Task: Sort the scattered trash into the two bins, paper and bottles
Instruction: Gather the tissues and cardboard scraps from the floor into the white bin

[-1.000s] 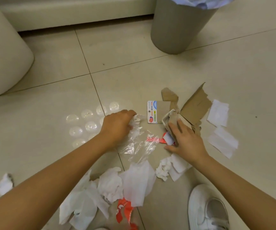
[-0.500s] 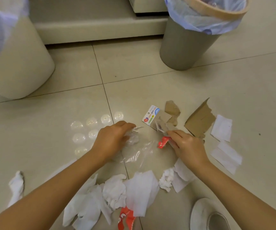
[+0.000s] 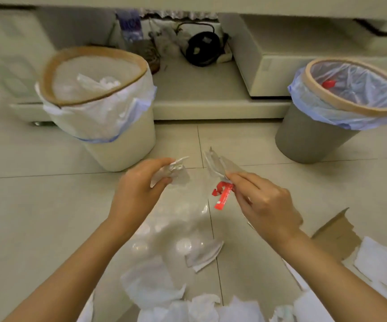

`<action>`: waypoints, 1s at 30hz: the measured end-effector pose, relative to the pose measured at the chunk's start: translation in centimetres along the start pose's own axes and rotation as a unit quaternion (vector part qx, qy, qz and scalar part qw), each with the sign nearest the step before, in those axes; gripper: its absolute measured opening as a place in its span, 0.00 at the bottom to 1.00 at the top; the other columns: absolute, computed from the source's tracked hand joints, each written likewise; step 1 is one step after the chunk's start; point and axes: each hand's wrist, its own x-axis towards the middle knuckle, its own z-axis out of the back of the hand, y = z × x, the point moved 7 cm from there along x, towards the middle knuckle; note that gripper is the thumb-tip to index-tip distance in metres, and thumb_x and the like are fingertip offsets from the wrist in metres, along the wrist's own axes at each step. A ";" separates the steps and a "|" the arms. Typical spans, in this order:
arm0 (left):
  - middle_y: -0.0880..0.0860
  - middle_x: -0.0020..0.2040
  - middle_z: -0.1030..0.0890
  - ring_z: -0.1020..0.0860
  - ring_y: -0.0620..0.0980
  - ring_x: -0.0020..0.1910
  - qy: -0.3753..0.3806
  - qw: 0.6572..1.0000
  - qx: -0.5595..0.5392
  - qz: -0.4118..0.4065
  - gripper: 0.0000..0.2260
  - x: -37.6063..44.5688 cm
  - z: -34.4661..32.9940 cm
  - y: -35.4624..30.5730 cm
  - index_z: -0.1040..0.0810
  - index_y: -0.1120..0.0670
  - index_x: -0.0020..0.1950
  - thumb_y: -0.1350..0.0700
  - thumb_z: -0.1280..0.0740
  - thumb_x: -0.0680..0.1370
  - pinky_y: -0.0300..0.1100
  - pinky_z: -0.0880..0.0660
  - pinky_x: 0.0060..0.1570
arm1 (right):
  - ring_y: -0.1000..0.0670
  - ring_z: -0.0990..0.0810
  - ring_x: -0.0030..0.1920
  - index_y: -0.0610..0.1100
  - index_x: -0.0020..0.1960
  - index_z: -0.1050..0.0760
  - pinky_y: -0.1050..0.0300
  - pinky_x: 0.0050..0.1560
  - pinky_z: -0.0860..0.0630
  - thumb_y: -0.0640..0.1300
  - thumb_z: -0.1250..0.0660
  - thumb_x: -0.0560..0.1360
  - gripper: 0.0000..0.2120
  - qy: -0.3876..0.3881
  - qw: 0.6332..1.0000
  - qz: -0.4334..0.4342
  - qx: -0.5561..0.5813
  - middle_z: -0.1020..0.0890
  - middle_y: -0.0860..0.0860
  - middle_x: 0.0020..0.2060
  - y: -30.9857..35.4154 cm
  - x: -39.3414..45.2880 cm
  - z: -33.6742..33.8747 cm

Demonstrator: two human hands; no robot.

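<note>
My left hand [image 3: 141, 189] is raised above the floor and grips a crumpled white tissue [image 3: 175, 173]. My right hand [image 3: 264, 205] pinches a clear plastic wrapper [image 3: 218, 166] with a red label [image 3: 222, 196] hanging below it. A sheet of clear bubble plastic [image 3: 176, 233] hangs between and beneath both hands. The cream bin [image 3: 118, 140] at the left holds white paper in its liner. The grey bin [image 3: 308, 138] at the right holds something clear with a red cap.
White tissues [image 3: 187, 305] lie on the tiles near my body. Torn cardboard [image 3: 336, 233] and white paper squares [image 3: 373, 259] lie at the right. A low cream platform [image 3: 211, 101] with a black cable coil [image 3: 201, 47] runs behind the bins.
Both hands rose off the floor with their pieces. My view tilted up, so both bins now show fully and the floor litter slid toward the bottom edge.
</note>
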 end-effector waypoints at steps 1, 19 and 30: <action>0.47 0.54 0.18 0.20 0.47 0.50 -0.017 1.000 0.003 0.000 0.16 0.8 1.7 0.3 0.20 0.50 0.59 0.59 0.26 0.72 0.39 0.26 0.49 | 0.48 0.17 0.40 0.43 0.56 0.19 0.56 0.32 0.21 0.38 0.28 0.72 0.12 -0.010 1.000 0.010 0.012 0.16 0.49 0.49 0.6 1.7 -0.4; 0.54 0.55 0.19 0.18 0.55 0.41 -0.244 0.894 0.345 -0.149 0.21 17.5 18.8 5.2 0.20 0.55 0.60 0.68 0.26 0.69 0.44 0.20 0.32 | 0.42 0.20 0.38 0.45 0.55 0.21 0.47 0.33 0.23 0.39 0.33 0.73 0.11 -0.131 0.979 -0.010 0.156 0.18 0.47 0.43 8.5 31.8 -8.9; 0.47 0.73 0.34 0.36 0.49 0.71 0.122 0.952 0.274 0.059 0.19 20.3 10.9 13.8 0.31 0.46 0.71 0.50 0.40 0.80 0.52 0.41 0.71 | 0.47 0.23 0.47 0.47 0.48 0.24 0.56 0.40 0.35 0.43 0.37 0.74 0.04 0.156 0.988 0.005 0.004 0.21 0.50 0.44 10.2 33.4 -19.3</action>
